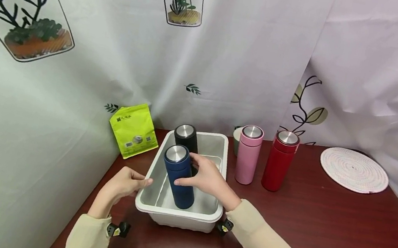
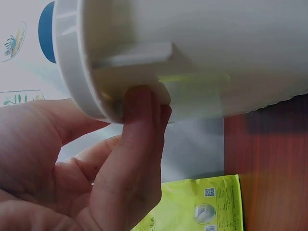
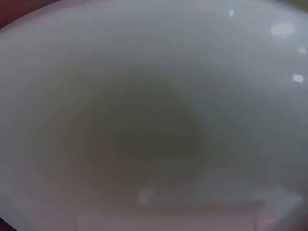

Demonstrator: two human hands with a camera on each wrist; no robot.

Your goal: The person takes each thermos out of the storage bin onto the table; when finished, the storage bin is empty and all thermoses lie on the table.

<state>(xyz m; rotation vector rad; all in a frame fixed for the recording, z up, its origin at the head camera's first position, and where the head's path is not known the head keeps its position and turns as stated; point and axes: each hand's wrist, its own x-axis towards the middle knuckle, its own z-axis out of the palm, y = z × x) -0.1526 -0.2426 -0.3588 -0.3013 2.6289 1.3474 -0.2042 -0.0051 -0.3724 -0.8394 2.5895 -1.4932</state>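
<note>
Tub, white, rectangular point(image 1: 178, 213): one, on the desk point(image 1: 304, 242); left rim pinched between the thumb and fingers of the left hand point(image 1: 124, 182).
Bottle, blue point(image 1: 183, 195), silver-topped: one, tilted within the tub; gripped by the right hand point(image 1: 207, 176), thumb across the near side. Whether its base touches the tub floor cannot be told.
Bottle, black point(image 1: 186, 138), silver-topped: one, in the tub's far part, behind the blue.
Bottles, pink point(image 1: 247, 159) and red point(image 1: 277, 166): one each, upright, side by side, right of the tub.
Pouch, lime green point(image 1: 134, 131): one, left of the tub.
Mat, round, pale point(image 1: 354, 170): one, far right.
</note>
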